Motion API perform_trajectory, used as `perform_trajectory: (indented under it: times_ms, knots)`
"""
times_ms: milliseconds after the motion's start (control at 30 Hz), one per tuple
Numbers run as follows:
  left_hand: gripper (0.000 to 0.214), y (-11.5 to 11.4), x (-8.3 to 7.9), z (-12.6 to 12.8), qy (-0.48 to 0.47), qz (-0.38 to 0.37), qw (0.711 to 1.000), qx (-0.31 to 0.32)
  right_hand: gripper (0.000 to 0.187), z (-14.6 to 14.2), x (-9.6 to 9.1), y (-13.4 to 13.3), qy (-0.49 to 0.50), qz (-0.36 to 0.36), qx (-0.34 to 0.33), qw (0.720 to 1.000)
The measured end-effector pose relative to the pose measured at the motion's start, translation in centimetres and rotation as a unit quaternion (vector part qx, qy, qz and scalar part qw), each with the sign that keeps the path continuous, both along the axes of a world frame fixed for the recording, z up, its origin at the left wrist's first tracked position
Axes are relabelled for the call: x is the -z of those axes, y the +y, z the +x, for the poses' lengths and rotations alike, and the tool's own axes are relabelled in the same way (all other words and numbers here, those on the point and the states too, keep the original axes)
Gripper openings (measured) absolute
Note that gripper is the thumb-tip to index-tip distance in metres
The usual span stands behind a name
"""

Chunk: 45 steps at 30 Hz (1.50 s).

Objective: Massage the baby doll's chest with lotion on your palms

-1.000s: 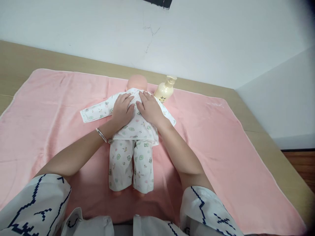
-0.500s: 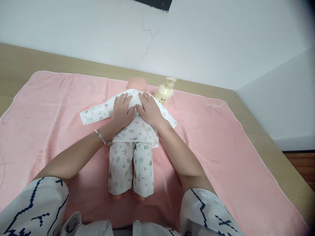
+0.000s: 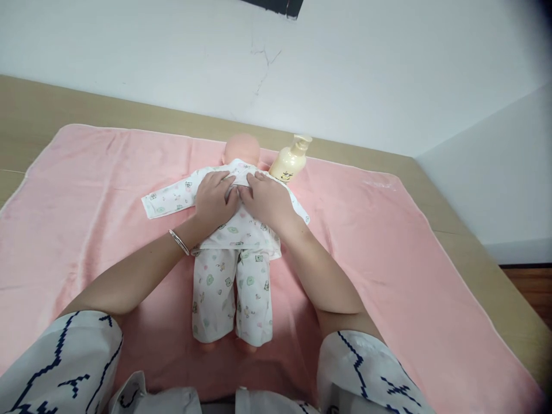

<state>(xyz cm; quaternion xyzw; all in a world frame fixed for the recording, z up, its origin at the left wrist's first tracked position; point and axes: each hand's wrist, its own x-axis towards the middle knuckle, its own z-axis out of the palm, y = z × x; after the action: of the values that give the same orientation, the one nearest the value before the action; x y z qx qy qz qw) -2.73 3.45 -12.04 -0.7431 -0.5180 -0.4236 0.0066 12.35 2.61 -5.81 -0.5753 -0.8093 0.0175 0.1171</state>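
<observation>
A baby doll in a white printed top and trousers lies stretched out, its bald head away from me and no face showing. My left hand rests on the left side of its upper torso, fingers spread over the cloth. Opposite it, my right hand presses flat on the right side, the thumbs close together at the middle. Between the hands the shirt is a little rumpled. One sleeve extends to the left; the other is partly hidden by my right arm.
Under the doll is a pink blanket on a wooden tabletop. A cream pump bottle stands right of the doll's head. Behind the table rises a white wall.
Both hands have slid slightly down the doll's torso towards me, and their fingers are more bent. More of the shirt's collar area and the head shows now.
</observation>
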Motion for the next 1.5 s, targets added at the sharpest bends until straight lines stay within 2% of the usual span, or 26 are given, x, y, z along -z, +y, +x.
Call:
perform_trajectory:
  times_ms: [133,333,567,767,900,1033,1200,1333,1500]
  knots:
    - [0.040,0.9,0.7,-0.1,-0.018,-0.037,0.999,0.007,0.064,0.3,1.3,1.7,0.030,-0.020,-0.004,0.999]
    - [0.046,1.7,1.3,-0.2,-0.036,-0.071,0.997,0.016,0.066,0.3,2.4,2.5,0.053,-0.010,-0.009,0.999]
    - [0.048,1.4,0.8,-0.2,-0.040,-0.069,0.997,0.019,0.066,-0.1,2.1,1.9,0.027,0.006,0.005,1.000]
    - [0.056,1.3,0.5,-0.1,-0.034,-0.071,0.997,-0.014,0.065,-0.1,2.2,2.0,0.019,0.010,0.012,1.000]
    - [0.050,1.7,0.8,-0.2,-0.002,-0.067,0.998,0.013,0.063,0.3,2.1,2.4,0.019,0.007,-0.011,1.000]
    - [0.042,1.5,0.8,-0.3,0.011,-0.024,0.999,0.035,0.055,-0.4,1.6,1.1,-0.004,0.034,-0.005,0.999]
    - [0.036,0.6,0.5,-0.2,-0.003,0.004,1.000,0.011,0.051,-1.2,1.2,-0.4,-0.015,0.070,0.027,0.997]
    - [0.043,1.2,1.0,-0.2,-0.010,-0.030,0.999,0.009,0.056,-0.2,1.6,1.3,0.007,0.028,-0.010,1.000]
    - [0.046,1.9,1.1,-0.4,0.036,-0.027,0.997,0.062,0.061,0.7,2.0,2.9,0.014,0.001,-0.050,0.999]
